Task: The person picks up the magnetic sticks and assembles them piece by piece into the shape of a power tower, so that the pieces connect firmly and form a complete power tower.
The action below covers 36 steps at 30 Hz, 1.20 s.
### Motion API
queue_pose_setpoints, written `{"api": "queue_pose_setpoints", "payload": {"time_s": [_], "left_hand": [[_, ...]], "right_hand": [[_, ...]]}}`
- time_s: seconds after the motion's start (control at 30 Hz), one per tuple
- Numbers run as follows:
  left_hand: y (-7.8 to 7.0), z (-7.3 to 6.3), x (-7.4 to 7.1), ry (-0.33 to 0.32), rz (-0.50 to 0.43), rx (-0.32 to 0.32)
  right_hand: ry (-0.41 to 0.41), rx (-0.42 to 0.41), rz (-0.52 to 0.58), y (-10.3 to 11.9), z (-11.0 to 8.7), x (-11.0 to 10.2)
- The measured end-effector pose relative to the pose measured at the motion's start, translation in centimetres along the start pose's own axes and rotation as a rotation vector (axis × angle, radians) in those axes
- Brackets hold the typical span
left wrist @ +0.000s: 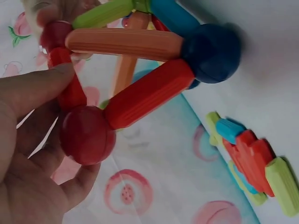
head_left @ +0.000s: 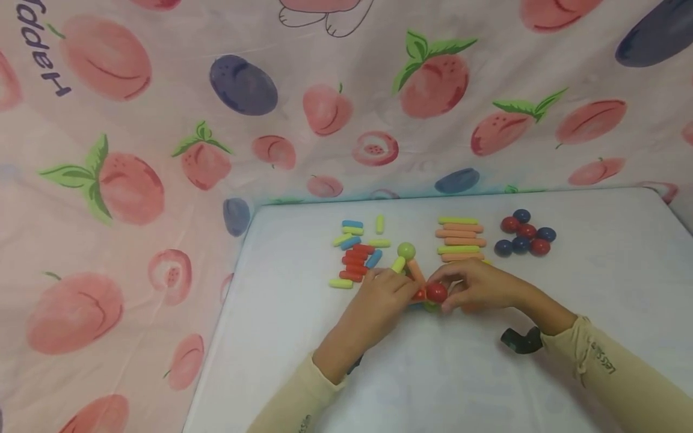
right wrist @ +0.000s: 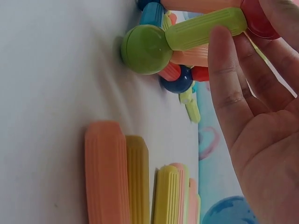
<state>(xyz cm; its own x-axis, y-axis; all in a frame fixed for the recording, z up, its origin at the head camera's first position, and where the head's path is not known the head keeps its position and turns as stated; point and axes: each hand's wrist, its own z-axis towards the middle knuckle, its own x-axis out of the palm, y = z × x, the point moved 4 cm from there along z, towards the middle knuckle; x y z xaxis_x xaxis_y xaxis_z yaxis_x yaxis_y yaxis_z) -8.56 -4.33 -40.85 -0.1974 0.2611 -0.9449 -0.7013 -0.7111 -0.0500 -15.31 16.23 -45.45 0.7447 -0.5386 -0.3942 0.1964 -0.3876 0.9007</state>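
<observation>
A frame of coloured toy rods and balls stands between both hands, with a green ball [head_left: 406, 251] at its far top in the head view. My left hand [head_left: 381, 307] holds a short red rod [left wrist: 74, 91], thumb laid along it, just above a red ball [left wrist: 88, 135]. My right hand [head_left: 482, 285] pinches another red ball [head_left: 437, 293] at the rod's other end. One right fingertip lies against a yellow-green rod [right wrist: 205, 29] joined to that ball. A dark blue ball [left wrist: 211, 53] links orange, red and blue rods. The left fingertips are partly hidden behind the frame.
Short red, blue and yellow-green rods [head_left: 354, 261] lie left of the frame. Longer orange and yellow-green rods [head_left: 460, 242] are lined up to the right, partly under the right hand. Several loose red and blue balls [head_left: 526, 231] sit farther right on the white table [head_left: 433, 379].
</observation>
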Motion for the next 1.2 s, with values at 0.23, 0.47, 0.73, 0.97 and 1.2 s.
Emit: {"api": "queue_pose_setpoints", "payload": {"time_s": [0.23,0.47,0.73,0.97,1.2], "left_hand": [[0.5,-0.4,0.1,-0.031,-0.077,0.009],[1.0,-0.9,0.4,-0.107,-0.119,0.010],[2.9,-2.6,0.5,-0.057,-0.304,-0.364],[4.5,-1.9,1.2,0.040,-0.389,-0.349],[5.5,-1.8,1.8,-0.020,-0.406,-0.387]], "right_hand": [[0.010,-0.041,-0.028,0.1,0.2,0.9],[0.007,-0.068,-0.056,0.0,0.2,1.5],[0.045,-0.031,-0.027,0.1,0.1,2.1],[-0.087,-0.030,-0.127,-0.1,0.2,0.8],[-0.333,-0.069,-0.169,0.2,1.0,-1.2]]}}
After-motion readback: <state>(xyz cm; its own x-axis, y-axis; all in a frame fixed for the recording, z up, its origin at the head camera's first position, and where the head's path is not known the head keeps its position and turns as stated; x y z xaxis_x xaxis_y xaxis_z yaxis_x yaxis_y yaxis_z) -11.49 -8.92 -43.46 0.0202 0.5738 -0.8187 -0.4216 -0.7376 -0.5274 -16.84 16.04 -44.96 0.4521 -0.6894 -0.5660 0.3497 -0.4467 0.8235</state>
